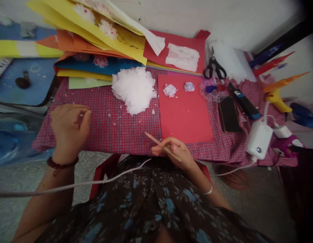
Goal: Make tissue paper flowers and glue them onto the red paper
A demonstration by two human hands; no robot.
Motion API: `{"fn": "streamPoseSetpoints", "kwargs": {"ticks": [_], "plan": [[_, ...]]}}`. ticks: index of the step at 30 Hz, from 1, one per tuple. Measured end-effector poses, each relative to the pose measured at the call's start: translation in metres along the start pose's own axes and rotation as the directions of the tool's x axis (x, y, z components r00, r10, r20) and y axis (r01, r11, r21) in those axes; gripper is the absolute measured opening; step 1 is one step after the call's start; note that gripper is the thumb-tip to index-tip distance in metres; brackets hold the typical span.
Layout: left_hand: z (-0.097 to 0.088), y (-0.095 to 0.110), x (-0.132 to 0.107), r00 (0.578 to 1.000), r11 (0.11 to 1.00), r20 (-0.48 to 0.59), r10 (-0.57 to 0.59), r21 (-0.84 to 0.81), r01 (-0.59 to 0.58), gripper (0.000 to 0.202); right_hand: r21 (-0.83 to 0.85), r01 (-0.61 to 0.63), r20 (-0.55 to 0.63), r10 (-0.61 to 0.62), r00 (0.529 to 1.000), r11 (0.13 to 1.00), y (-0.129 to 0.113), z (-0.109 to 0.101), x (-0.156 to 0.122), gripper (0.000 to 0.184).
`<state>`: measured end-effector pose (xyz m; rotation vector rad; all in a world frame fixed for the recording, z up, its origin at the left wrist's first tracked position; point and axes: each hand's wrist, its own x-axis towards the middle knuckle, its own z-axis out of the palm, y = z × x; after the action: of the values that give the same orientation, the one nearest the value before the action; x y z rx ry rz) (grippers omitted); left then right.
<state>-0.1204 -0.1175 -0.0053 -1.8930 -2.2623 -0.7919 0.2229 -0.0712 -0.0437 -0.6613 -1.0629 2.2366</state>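
My right hand [175,150] holds a slim pencil [156,140] at the table's front edge, its pinkish tip pointing up and left. Over the left end of the cloth, my left hand [70,126] is closed with curled fingers; what it holds, if anything, is hidden. Between and beyond the hands lies a heap of white paper pieces [135,88]. To its right is a red sheet [188,114], bearing two small white clusters speckled with purple, a larger cluster [170,90] and a smaller cluster [189,86].
Coloured sheets [121,37] are stacked at the back left. Scissors [214,65], a phone [229,114], a black-and-blue tool [245,101] and a white power adapter [259,139] lie on the right. A pale cable [95,182] crosses my lap. White scraps dot the checked cloth [101,118].
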Motion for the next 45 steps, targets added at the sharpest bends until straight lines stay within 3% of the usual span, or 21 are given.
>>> {"fn": "streamPoseSetpoints", "kwargs": {"ticks": [3,5,6,7,10,14,17,20,22,25,29,33,38,41,43,45], "plan": [[0.011,0.036,-0.001,0.993,0.992,0.042,0.109,-0.068,-0.106,0.036,-0.060,-0.025,-0.059,0.021,0.998,0.998,-0.004,-0.004,-0.010,0.017],[0.026,0.061,-0.002,0.937,0.922,0.015,0.348,-0.186,-0.339,0.043,-0.097,-0.022,-0.076,0.014,0.997,0.995,-0.008,-0.009,-0.022,0.015],[0.034,0.073,-0.003,0.871,0.846,-0.002,0.492,-0.238,-0.478,0.046,-0.119,-0.027,-0.091,0.016,0.996,0.992,-0.011,-0.013,-0.029,0.017],[0.041,0.086,-0.003,0.776,0.741,-0.023,0.630,-0.283,-0.609,0.047,-0.147,-0.035,-0.118,0.018,0.993,0.989,-0.013,-0.017,-0.038,0.020],[0.059,0.125,-0.002,0.565,0.525,0.015,0.825,-0.390,-0.756,0.048,-0.268,-0.059,-0.269,-0.016,0.963,0.962,-0.016,-0.032,-0.068,0.021],[0.078,0.181,0.001,0.389,0.401,0.123,0.913,-0.452,-0.797,0.036,-0.365,-0.076,-0.470,-0.113,0.875,0.928,-0.012,-0.050,-0.109,0.025],[0.098,0.226,-0.002,0.307,0.397,0.267,0.914,-0.422,-0.815,0.013,-0.403,-0.123,-0.519,-0.116,0.847,0.907,-0.010,-0.062,-0.138,0.036],[0.123,0.264,-0.012,0.240,0.334,0.255,0.937,-0.441,-0.833,0.024,-0.475,-0.195,-0.558,-0.122,0.821,0.858,-0.014,-0.075,-0.164,0.057],[0.136,0.280,-0.019,0.217,0.294,0.215,0.952,-0.449,-0.844,0.032,-0.516,-0.274,-0.584,-0.099,0.806,0.812,-0.019,-0.082,-0.176,0.059],[0.146,0.289,-0.024,0.204,0.278,0.206,0.957,-0.451,-0.848,0.035,-0.560,-0.376,-0.603,-0.052,0.796,0.738,-0.028,-0.092,-0.183,0.052],[0.145,0.288,-0.018,0.180,0.272,0.223,0.958,-0.507,-0.818,0.021,-0.701,-0.431,-0.620,-0.186,0.762,0.568,-0.036,-0.099,-0.179,0.044],[0.143,0.288,-0.016,0.186,0.279,0.220,0.958,-0.548,-0.789,0.016,-0.845,-0.388,-0.503,-0.303,0.810,0.367,-0.043,-0.101,-0.176,0.041],[0.145,0.289,-0.015,0.194,0.263,0.182,0.964,-0.549,-0.793,0.022,-0.895,-0.445,-0.439,-0.255,0.861,0.037,-0.051,-0.099,-0.174,0.044],[0.145,0.290,-0.013,0.179,0.242,0.167,0.969,-0.543,-0.804,0.025,-0.878,-0.448,-0.405,-0.234,0.884,-0.169,-0.054,-0.099,-0.175,0.047],[0.145,0.290,-0.013,0.164,0.233,0.174,0.971,-0.544,-0.806,0.026,-0.862,-0.432,-0.379,-0.227,0.897,-0.266,-0.053,-0.099,-0.178,0.049],[0.144,0.290,-0.013,0.161,0.239,0.188,0.969,-0.538,-0.809,0.025,-0.850,-0.426,-0.369,-0.228,0.901,-0.309,-0.052,-0.098,-0.184,0.050]]}}
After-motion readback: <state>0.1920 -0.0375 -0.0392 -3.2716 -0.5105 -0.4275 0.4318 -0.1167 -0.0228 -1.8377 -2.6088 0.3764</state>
